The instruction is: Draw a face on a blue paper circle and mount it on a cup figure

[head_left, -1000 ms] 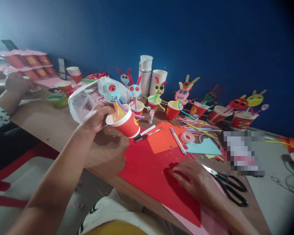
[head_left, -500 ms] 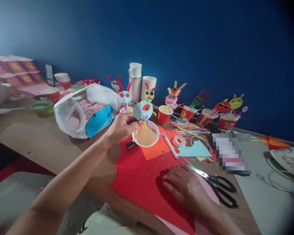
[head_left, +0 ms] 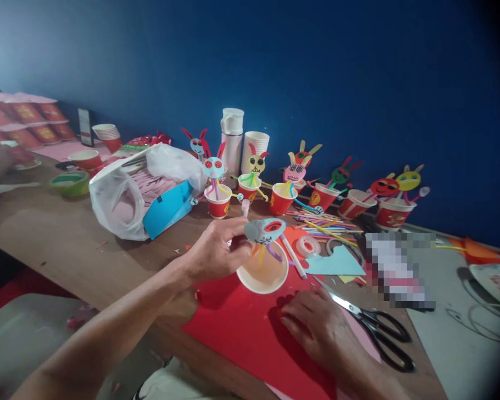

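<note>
The cup (head_left: pixel 261 278) moved lower, fingertip-held in the left hand (head_left: pixel 217 249).

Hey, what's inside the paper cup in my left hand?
Inside the paper cup, a yellow strip and a purple strip show. The light blue paper face and your left hand cover its far and left parts, so anything there can't be seen.

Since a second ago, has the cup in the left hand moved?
Yes: judged against the scissors, the cup in the left hand has moved rightward, closer to them.
</note>
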The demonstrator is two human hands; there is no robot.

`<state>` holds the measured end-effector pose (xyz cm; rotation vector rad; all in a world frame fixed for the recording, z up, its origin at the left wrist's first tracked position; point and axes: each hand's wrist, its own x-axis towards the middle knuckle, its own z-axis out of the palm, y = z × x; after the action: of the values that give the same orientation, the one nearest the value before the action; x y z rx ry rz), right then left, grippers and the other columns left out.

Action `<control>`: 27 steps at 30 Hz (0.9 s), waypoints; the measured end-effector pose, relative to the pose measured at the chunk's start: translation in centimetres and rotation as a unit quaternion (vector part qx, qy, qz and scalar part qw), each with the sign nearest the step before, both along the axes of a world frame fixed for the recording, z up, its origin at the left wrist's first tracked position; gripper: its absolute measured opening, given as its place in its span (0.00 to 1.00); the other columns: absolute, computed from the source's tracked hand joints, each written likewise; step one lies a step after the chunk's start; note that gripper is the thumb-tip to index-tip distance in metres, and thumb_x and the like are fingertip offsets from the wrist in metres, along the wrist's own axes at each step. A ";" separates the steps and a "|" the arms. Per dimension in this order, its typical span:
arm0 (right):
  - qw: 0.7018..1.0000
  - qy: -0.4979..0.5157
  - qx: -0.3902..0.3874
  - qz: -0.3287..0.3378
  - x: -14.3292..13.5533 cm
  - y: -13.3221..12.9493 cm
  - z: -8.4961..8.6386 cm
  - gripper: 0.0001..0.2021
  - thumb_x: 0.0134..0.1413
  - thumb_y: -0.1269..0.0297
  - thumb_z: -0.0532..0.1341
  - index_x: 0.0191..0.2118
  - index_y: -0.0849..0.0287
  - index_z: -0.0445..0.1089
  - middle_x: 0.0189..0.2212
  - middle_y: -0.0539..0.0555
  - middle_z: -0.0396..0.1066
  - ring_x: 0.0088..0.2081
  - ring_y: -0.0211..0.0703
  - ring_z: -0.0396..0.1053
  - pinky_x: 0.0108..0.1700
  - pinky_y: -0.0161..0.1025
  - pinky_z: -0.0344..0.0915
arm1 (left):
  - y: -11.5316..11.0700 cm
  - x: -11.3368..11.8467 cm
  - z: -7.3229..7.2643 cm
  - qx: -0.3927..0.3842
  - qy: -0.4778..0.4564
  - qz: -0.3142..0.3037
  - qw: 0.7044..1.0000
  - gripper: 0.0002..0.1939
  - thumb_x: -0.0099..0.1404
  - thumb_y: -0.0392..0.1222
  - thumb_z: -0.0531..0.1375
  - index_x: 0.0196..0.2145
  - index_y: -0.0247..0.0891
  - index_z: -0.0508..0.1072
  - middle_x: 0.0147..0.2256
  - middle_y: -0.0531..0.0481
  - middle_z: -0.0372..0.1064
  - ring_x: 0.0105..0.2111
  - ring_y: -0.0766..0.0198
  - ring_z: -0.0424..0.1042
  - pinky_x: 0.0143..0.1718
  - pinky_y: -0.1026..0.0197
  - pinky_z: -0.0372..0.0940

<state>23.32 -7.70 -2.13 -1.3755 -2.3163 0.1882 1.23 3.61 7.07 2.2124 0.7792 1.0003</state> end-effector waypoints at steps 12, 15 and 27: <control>0.998 -0.007 0.061 -0.010 -0.2 0.3 0.2 0.12 0.58 0.70 0.54 0.24 0.57 0.65 0.20 0.49 0.66 0.24 0.38 0.60 0.35 0.40 0.49 | 1.4 -1.8 -0.9 0.012 -0.066 -0.130 0.989 0.07 0.57 0.33 0.57 0.29 0.34 0.75 0.31 0.45 0.68 0.30 0.64 0.68 0.32 0.63 0.63; 0.998 0.000 0.057 -0.015 -0.1 0.2 0.3 0.12 0.58 0.69 0.54 0.24 0.58 0.65 0.21 0.49 0.66 0.25 0.38 0.60 0.35 0.40 0.50 | 1.2 -1.7 -0.6 -0.008 -0.045 -0.109 0.993 0.07 0.56 0.34 0.57 0.23 0.34 0.73 0.26 0.47 0.69 0.28 0.64 0.67 0.31 0.63 0.63; 1.000 -0.018 -0.002 -0.020 0.3 0.0 1.2 0.07 0.57 0.68 0.56 0.30 0.57 0.69 0.24 0.50 0.69 0.28 0.40 0.64 0.40 0.42 0.52 | 2.1 -2.3 -1.7 -0.036 -0.101 -0.084 0.991 0.05 0.56 0.37 0.60 0.30 0.35 0.75 0.32 0.45 0.71 0.32 0.61 0.69 0.33 0.61 0.63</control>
<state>23.58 -7.73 -0.91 -1.4383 -2.3159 0.1584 -1.04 5.74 5.35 2.0383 0.5208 1.0747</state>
